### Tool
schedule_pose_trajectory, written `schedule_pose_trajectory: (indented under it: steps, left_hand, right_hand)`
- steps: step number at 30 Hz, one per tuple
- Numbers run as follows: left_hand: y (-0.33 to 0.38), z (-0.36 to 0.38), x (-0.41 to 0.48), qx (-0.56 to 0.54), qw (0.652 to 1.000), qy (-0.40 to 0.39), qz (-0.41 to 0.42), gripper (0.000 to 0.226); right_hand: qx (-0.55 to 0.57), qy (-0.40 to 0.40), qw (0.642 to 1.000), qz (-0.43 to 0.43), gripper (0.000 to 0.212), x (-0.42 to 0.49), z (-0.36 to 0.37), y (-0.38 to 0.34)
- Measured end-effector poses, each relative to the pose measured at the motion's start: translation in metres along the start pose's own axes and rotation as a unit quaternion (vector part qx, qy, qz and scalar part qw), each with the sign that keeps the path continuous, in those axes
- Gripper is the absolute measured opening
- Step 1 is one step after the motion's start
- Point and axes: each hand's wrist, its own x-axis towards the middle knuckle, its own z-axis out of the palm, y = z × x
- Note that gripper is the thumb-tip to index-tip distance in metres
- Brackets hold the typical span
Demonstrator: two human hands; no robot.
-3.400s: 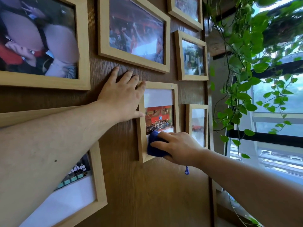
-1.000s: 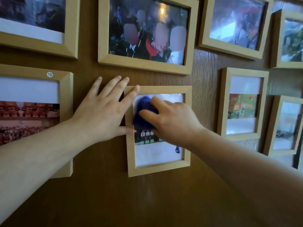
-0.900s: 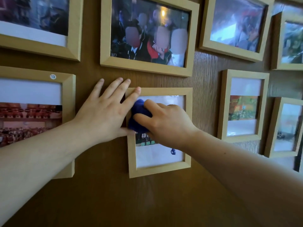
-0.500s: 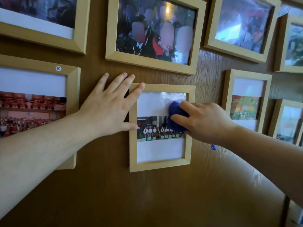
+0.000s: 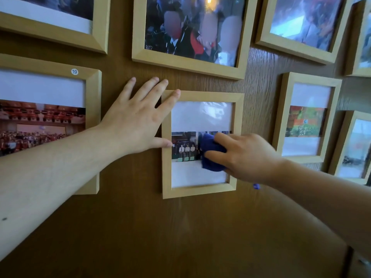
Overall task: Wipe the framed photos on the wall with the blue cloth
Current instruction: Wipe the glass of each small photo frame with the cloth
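A small light-wood framed photo (image 5: 200, 192) hangs in the middle of the brown wooden wall. My right hand (image 5: 247, 155) presses the bunched blue cloth (image 5: 211, 155) against the lower right of its glass. My left hand (image 5: 138, 121) lies flat on the wall, fingers spread; the index fingertip and thumb rest on the frame's left edge. A small blue bit of the cloth (image 5: 256, 186) hangs below my right wrist.
Other wooden framed photos surround it: a large one above (image 5: 188, 65), one at the left with a "19" sticker (image 5: 92, 93), one at upper left (image 5: 60, 37), and several at the right (image 5: 285, 117). Bare wooden wall (image 5: 180, 237) lies below.
My right hand has slid the cloth down from the upper right of the glass to its lower right. My left hand has stayed on the frame's left edge.
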Motion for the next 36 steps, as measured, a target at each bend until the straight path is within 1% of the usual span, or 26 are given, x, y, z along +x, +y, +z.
schedule_pose_trajectory:
  steps: [3, 5, 7, 9, 11, 14, 17, 19, 22, 25, 26, 31, 33, 36]
  left_hand:
    - [0.001, -0.001, -0.001, -0.003, 1.0, -0.001, 0.001, 0.112]
    - [0.002, -0.002, -0.001, -0.004, 1.0, 0.001, 0.003, 0.112]
    - [0.002, -0.002, 0.0, -0.004, 1.0, 0.001, 0.001, 0.113]
    - [0.002, -0.002, 0.0, -0.003, 1.0, 0.001, 0.0, 0.113]
    - [0.002, -0.002, -0.001, -0.003, 1.0, 0.001, 0.001, 0.113]
    - [0.002, -0.002, -0.001, -0.004, 1.0, 0.0, 0.002, 0.113]
    - [0.001, -0.002, -0.001, -0.005, 1.0, -0.002, 0.002, 0.113]
    - [0.001, -0.002, 0.0, -0.005, 1.0, -0.002, 0.002, 0.113]
    - [0.001, -0.001, -0.001, -0.008, 1.0, 0.0, 0.003, 0.113]
    - [0.001, -0.001, -0.001, -0.007, 1.0, -0.002, 0.004, 0.112]
    - [0.001, -0.001, -0.001, -0.004, 1.0, -0.005, 0.002, 0.113]
    - [0.008, -0.009, -0.004, 0.009, 1.0, -0.007, 0.0, 0.109]
    - [0.019, -0.014, -0.009, 0.024, 0.999, 0.015, 0.023, 0.103]
    - [0.044, -0.022, -0.01, 0.017, 0.997, 0.036, 0.062, 0.087]
  right_hand:
    - [-0.007, -0.054, 0.998, 0.019, 0.044, -0.02, -0.001, 0.011]
    - [-0.008, -0.067, 0.998, 0.018, 0.046, -0.019, -0.003, 0.008]
    - [-0.005, -0.071, 0.997, -0.004, 0.048, -0.01, -0.003, -0.005]
    - [0.012, -0.056, 0.998, -0.04, 0.045, 0.003, -0.003, -0.024]
    - [0.025, -0.048, 0.996, -0.073, 0.036, 0.017, -0.002, -0.045]
    - [0.043, -0.049, 0.993, -0.094, 0.032, 0.033, 0.001, -0.064]
    - [0.049, -0.036, 0.994, -0.086, 0.028, 0.029, 0.0, -0.062]
    - [0.046, -0.041, 0.994, -0.086, 0.026, 0.018, 0.002, -0.054]
    - [0.044, -0.067, 0.994, -0.078, 0.027, -0.001, 0.005, -0.038]
    - [0.004, -0.126, 0.991, -0.051, 0.026, -0.02, 0.009, -0.025]
    - [-0.003, -0.131, 0.99, -0.045, 0.026, -0.024, 0.009, -0.022]
    - [-0.004, -0.084, 0.996, -0.036, 0.036, -0.04, 0.002, -0.017]
    - [-0.019, -0.068, 0.997, -0.031, 0.038, -0.044, -0.003, -0.013]
    - [-0.026, -0.038, 0.999, -0.011, 0.04, -0.049, -0.009, 0.0]
